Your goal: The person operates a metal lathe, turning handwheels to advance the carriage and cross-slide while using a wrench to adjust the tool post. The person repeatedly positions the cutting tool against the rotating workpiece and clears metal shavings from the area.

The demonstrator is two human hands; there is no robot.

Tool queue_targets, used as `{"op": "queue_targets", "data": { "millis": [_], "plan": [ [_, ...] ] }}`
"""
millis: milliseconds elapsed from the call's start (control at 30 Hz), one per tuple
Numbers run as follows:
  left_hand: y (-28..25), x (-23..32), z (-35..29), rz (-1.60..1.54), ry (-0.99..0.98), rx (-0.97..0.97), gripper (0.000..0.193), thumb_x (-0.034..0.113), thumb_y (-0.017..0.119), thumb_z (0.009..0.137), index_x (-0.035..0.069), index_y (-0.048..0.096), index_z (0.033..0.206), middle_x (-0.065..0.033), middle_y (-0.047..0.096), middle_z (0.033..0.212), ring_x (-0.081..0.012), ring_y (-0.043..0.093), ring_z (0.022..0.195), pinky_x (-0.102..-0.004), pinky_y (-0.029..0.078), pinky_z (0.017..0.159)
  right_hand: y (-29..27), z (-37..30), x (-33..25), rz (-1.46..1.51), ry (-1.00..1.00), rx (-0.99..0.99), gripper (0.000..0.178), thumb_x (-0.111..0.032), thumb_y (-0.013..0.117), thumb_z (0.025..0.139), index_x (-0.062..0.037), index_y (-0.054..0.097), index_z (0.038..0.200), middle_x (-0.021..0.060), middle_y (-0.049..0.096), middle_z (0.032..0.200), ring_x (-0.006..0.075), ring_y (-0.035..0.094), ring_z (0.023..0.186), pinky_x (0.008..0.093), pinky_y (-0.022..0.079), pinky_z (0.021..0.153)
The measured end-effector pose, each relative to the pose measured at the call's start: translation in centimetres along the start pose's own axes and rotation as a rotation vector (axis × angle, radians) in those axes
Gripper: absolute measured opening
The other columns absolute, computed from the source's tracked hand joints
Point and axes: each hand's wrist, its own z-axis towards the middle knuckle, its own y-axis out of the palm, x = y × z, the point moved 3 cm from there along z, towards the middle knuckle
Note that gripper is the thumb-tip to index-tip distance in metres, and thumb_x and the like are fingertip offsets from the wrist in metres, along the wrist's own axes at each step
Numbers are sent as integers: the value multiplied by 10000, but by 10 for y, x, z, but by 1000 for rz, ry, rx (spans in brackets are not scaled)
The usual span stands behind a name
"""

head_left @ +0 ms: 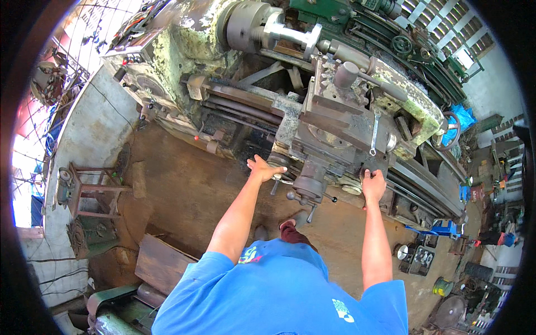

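Note:
My left hand point(263, 170) lies against the rim of a carriage handwheel point(283, 180) on the worn metal lathe, fingers spread and thumb stretched to the right. Further right, my right hand point(374, 185) is closed at the front of the carriage; what its fingers hold is hidden. Between my hands is the cross-slide crank point(309, 196) with its ball-ended arms. Beyond the right hand a combination wrench point(375, 135) lies on the slide, beside the tool post point(340, 81). A shiny metal workpiece point(290, 36) sits between the chuck point(245, 27) and the tailstock point(385, 72).
A green lathe point(379, 33) stands behind. At the left are a wooden stand point(97, 190) and a brown board point(162, 262). A black tray of parts point(421, 259) sits on the floor at right, near a blue metal piece point(444, 229). My feet point(287, 223) are below the carriage.

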Motion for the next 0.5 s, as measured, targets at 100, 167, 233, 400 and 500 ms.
{"op": "queue_targets", "data": {
  "millis": [100,167,233,400,500],
  "plan": [
    [-1,-1,1,1,7,30,1526,642,886,480,-123,18,1475,-414,19,1517,-471,27,1459,-456,154,1190,2,4,2,20,15,-24,302,-321,682,850,-24,631,859,220,687,819,431,660,824,494,503,741],
    [-1,-2,1,4,6,47,1512,639,888,478,-122,47,1477,-413,51,1516,-468,68,1459,-453,180,1186,3,5,2,-30,-6,-23,301,-321,680,848,-23,640,860,224,688,829,429,662,835,490,502,754],
    [-2,-3,1,-13,3,51,1515,640,887,478,-123,42,1477,-415,58,1515,-464,75,1460,-450,185,1186,2,4,2,-36,-7,-29,304,-323,679,846,-22,641,866,225,690,834,426,664,846,487,502,767],
    [-5,-2,0,30,14,57,1491,650,878,486,-130,74,1470,-400,97,1518,-452,121,1457,-434,213,1181,1,3,-1,-28,22,-32,302,-316,686,837,-19,642,873,228,691,845,423,665,865,479,505,779],
    [-6,-2,-1,41,-22,41,1487,653,872,497,-135,71,1470,-388,109,1522,-448,148,1452,-435,240,1173,1,3,1,-17,23,-37,298,-308,688,833,-16,639,871,228,689,842,421,665,859,477,506,776]
  ]
}}
